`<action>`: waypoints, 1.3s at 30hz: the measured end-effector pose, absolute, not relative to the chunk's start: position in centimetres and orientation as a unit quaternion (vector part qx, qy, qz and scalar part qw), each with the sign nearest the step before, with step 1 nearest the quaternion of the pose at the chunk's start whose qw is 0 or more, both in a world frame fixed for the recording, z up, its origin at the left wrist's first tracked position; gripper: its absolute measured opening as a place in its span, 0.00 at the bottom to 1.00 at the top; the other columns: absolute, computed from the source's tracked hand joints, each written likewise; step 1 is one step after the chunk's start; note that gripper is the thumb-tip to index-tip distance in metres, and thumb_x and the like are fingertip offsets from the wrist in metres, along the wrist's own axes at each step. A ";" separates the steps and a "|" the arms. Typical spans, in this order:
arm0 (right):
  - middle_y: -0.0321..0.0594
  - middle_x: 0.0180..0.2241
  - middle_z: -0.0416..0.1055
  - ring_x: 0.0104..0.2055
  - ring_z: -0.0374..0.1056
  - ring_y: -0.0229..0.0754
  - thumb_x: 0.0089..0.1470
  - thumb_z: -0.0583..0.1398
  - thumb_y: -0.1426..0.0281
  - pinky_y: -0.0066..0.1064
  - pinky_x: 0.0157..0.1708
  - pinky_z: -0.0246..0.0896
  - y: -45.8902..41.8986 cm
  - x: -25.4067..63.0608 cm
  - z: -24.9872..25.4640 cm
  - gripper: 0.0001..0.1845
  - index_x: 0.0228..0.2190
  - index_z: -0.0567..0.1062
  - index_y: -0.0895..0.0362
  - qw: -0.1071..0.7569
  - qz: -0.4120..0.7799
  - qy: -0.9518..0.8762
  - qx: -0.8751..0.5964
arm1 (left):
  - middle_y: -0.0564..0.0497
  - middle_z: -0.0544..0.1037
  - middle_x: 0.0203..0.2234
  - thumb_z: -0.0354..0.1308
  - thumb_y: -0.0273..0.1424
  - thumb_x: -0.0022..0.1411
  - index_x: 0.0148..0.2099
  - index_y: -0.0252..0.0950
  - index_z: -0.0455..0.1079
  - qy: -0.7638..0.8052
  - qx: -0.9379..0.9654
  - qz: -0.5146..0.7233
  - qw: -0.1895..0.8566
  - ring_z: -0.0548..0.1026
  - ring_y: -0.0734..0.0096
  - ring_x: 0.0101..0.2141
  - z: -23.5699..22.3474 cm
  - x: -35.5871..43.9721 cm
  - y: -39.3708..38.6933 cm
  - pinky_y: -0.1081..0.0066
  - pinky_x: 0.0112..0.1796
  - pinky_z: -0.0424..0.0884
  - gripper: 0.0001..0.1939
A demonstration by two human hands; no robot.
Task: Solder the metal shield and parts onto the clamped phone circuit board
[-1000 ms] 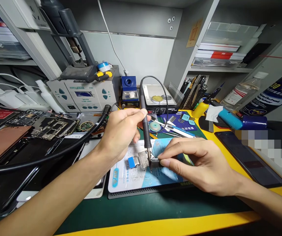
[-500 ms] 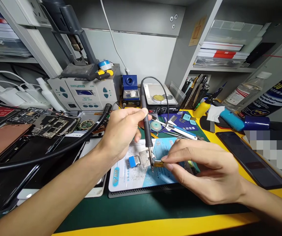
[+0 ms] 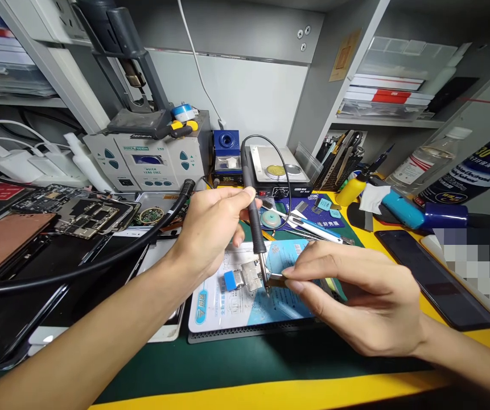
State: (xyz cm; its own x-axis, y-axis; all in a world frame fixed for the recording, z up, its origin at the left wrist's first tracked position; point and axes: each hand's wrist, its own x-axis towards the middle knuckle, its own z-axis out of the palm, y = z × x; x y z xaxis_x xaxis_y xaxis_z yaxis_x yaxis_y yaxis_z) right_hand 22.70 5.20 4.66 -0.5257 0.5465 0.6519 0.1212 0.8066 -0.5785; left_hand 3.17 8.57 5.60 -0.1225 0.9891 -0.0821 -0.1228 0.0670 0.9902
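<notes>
**Together over the sheet: iron and block**

The left hand [image 3: 214,222] pinched the iron [image 3: 252,213] between thumb and fingers, above the dark grip [image 3: 259,245]. The right hand [image 3: 355,293] pinched the block [image 3: 277,279] by its right end, thumb against forefinger. Both things were over the middle of the sheet [image 3: 223,323], well apart from its front edge. The block's left end was at the iron's metal shank [image 3: 263,265]; contact could not be told. The connector [image 3: 251,277] was on the sheet, just left of the shank.

Handling, as judged: the iron seemed light and stiff. The grip offered the firmest hold; the shank was to be treated as hot. The cord [image 3: 284,165] probably added slight drag. The block seemed light, rigid and easily slipped; its right end was the proper hold.
</notes>
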 end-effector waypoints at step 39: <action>0.44 0.28 0.80 0.29 0.75 0.39 0.50 0.63 0.89 0.29 0.29 0.72 5.0 22.6 5.0 0.17 0.40 0.82 0.63 0.451 0.194 -0.855 -0.166 | 0.50 0.72 0.27 0.67 0.38 0.57 0.30 0.31 0.75 0.518 0.408 0.566 0.495 0.64 0.79 0.21 5.6 3.2 8.8 0.77 0.14 0.53 0.13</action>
